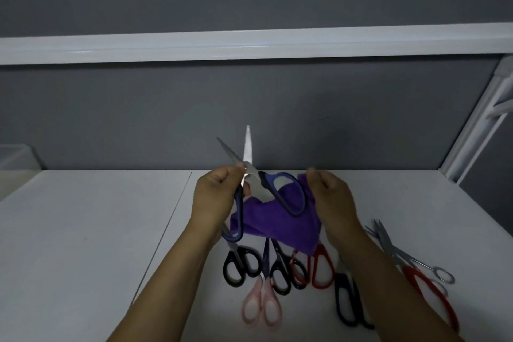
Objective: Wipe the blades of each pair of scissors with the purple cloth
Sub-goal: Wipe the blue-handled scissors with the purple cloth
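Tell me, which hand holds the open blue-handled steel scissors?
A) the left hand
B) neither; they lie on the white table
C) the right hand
A: the left hand grips the blue-handled steel scissors, blades spread upward; the right hand holds the purple cloth.

1. White tabletop (83, 230), with a thin seam across its left part.
2. Black-handled scissors (241, 257), pink-handled scissors (263, 286) and red-handled scissors (313, 272): clustered at centre, overlapping.
3. Navy-handled scissors (341, 279): just right of the cluster.
4. All-metal scissors (387, 241) and long red-handled scissors (413, 273): at the right, crossing.
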